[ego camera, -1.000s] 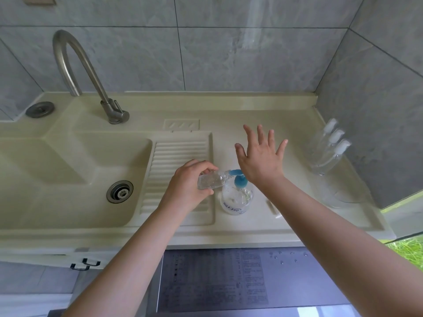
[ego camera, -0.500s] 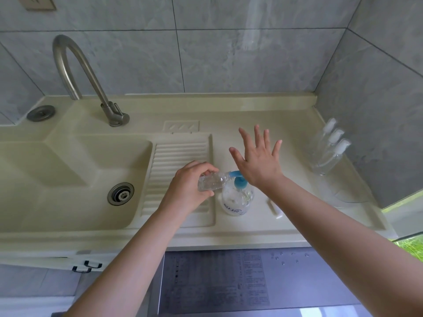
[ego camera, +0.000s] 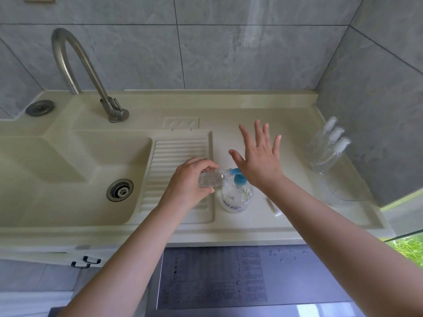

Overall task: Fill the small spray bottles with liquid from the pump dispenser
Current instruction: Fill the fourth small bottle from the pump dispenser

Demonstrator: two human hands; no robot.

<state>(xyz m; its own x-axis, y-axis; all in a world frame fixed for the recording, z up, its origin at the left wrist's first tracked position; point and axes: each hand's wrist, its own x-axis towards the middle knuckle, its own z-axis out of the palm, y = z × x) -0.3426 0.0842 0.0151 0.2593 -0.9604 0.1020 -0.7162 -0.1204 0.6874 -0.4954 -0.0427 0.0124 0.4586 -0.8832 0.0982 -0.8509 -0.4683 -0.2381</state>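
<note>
left hand (ego camera: pixel 191 183) – grips bottle (ego camera: pixel 211 178) sideways at nozzle (ego camera: pixel 234 171) | right hand (ego camera: pixel 261 160) – fingers spread, palm on pump (ego camera: pixel 239 180), centre frame | risk: mouth slips off nozzle, liquid spills

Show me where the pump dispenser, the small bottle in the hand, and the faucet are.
pump dispenser (ego camera: pixel 235 197): head view, clear body.
small bottle (ego camera: pixel 211 178): head view, clear side wall.
faucet (ego camera: pixel 68 58): head view, curved metal neck.
</note>
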